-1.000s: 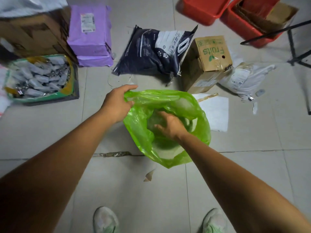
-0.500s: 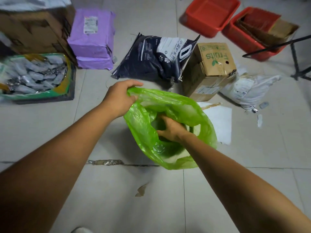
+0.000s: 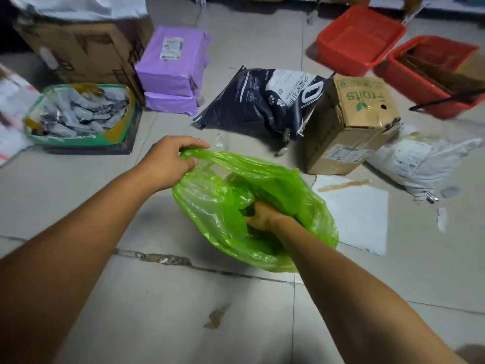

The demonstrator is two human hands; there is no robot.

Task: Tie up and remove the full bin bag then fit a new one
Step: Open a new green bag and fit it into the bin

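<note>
While the green bag (image 3: pixel 210 206) is being pinched at its rim by the left hand (image 3: pixel 168 164), the right hand (image 3: pixel 262 216) is being sunk deeper inside than a second ago; its grip cannot be told. The bag, below the left hand, is probably being opened for fitting.

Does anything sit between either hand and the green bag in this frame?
Nothing visible does. The left hand pinches the rim of the green bag, and the right hand reaches into its open mouth. Its fingers are hidden, so its grip is unclear.
</note>
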